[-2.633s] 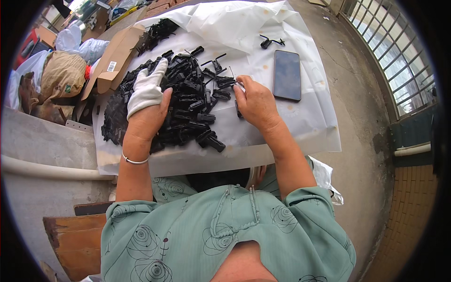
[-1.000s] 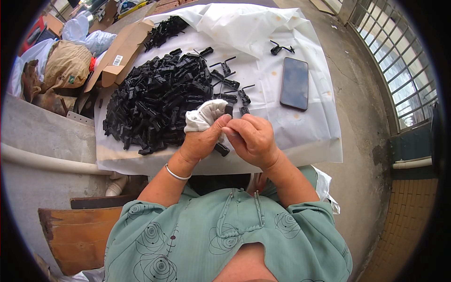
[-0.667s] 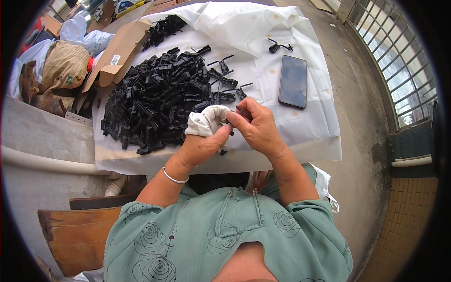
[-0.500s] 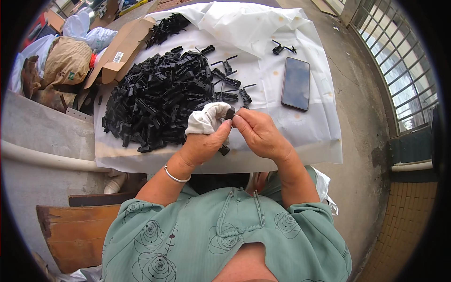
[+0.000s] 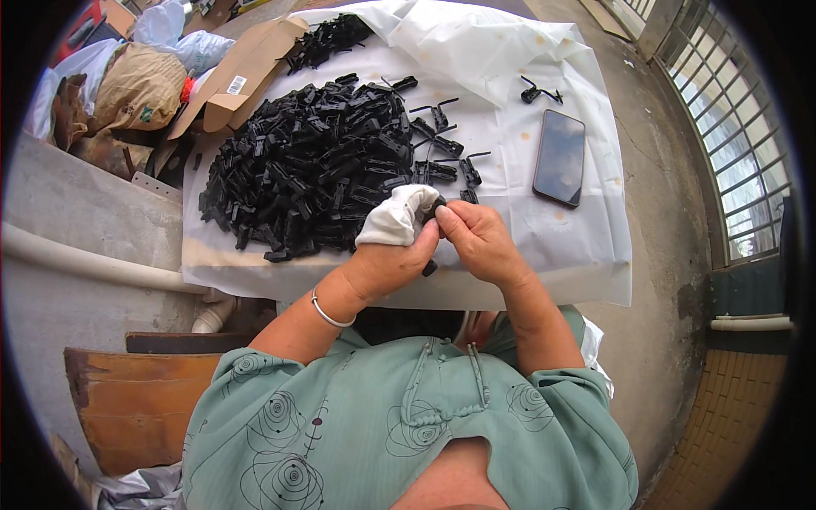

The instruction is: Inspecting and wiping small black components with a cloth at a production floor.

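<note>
In front of my body, over the table's near edge, both hands meet at one small black plastic part [image 5: 437, 206]. My left hand [image 5: 395, 255], with a white cloth [image 5: 393, 219] over its fingers, is closed round the part, whose lower end pokes out below the palm. The thumb and fingertips of my right hand [image 5: 483, 242] pinch its upper end. Just beyond and to the left spreads a big heap of similar black plastic parts [image 5: 314, 161]. A few black pieces with thin rods [image 5: 469, 170] lie along the heap's right side.
White sheeting [image 5: 501, 161] covers the table. A dark phone [image 5: 560, 158] lies at the right, with a single black rod piece [image 5: 539, 92] above it. A smaller black pile [image 5: 331, 41] and a cardboard box [image 5: 242, 76] are at the back left, beside bags [image 5: 140, 85].
The whole view has shifted, so table and hands appear farther right. Both hands keep their hold on the black part, the right fingers still pinching its upper end.
</note>
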A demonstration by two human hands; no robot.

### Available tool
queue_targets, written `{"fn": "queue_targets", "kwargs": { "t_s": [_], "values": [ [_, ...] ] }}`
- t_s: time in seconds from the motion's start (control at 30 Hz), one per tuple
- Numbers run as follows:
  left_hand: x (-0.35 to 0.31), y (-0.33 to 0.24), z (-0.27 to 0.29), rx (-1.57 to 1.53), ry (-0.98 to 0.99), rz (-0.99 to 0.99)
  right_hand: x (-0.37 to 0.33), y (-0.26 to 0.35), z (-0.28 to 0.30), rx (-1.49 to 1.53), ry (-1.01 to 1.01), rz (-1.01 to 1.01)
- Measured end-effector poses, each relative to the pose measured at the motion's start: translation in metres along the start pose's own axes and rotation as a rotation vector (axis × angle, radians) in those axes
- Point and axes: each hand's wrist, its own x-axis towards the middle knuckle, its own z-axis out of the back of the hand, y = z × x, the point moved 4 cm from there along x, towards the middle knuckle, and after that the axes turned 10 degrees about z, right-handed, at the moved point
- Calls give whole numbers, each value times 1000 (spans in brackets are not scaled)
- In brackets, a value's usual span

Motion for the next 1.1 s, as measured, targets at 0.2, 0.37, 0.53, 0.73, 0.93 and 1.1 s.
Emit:
{"fn": "queue_targets", "kwargs": {
  "t_s": [0.2, 0.37, 0.53, 0.73, 0.93, 1.1],
  "values": [
    [6, 22, 16, -496, 84, 221, 1, 16, 10, -342, 65, 106],
    [8, 18, 16, -434, 102, 202, 2, 25, 19, -331, -103, 414],
    [-2, 6, 3, -346, 281, 258, 3, 22, 12, -83, -162, 326],
    [1, 6, -1, -285, 270, 205, 2, 27, 15, -165, -55, 233],
    [4, 8, -1, -166, 191, 199, -1, 25, 10, -167, 80, 124],
    [2, 1, -3, -52, 234, 79, -1, 23, 9, -150, 48, 153]
  ]
}}
